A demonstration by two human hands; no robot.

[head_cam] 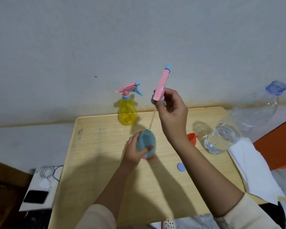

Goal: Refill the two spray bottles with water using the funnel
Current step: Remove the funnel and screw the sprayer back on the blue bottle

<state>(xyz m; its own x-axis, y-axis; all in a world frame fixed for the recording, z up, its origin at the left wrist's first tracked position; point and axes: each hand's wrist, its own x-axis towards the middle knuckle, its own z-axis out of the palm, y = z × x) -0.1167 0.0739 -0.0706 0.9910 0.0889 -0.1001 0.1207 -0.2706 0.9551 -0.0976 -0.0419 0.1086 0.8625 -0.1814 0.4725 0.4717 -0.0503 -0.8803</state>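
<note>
A blue spray bottle (146, 141) stands mid-table, gripped around its body by my left hand (133, 150). Its pink spray head (161, 85) is lifted above it in my right hand (171, 111). The head's thin dip tube (151, 120) slants down, its tip at the bottle's mouth. A yellow spray bottle (127, 113) with its pink and blue trigger head on stands at the table's far edge. An orange funnel (192, 138) lies on the table behind my right forearm, partly hidden. A large clear water bottle (221, 138) with a blue cap lies on its side at the right.
The wooden table (106, 171) stands against a pale wall. A small blue lid (181, 167) lies near my right forearm. A white cloth (254, 171) drapes over the table's right edge. Left of the table sit a white box with cables (46, 176) and a dark phone (35, 196).
</note>
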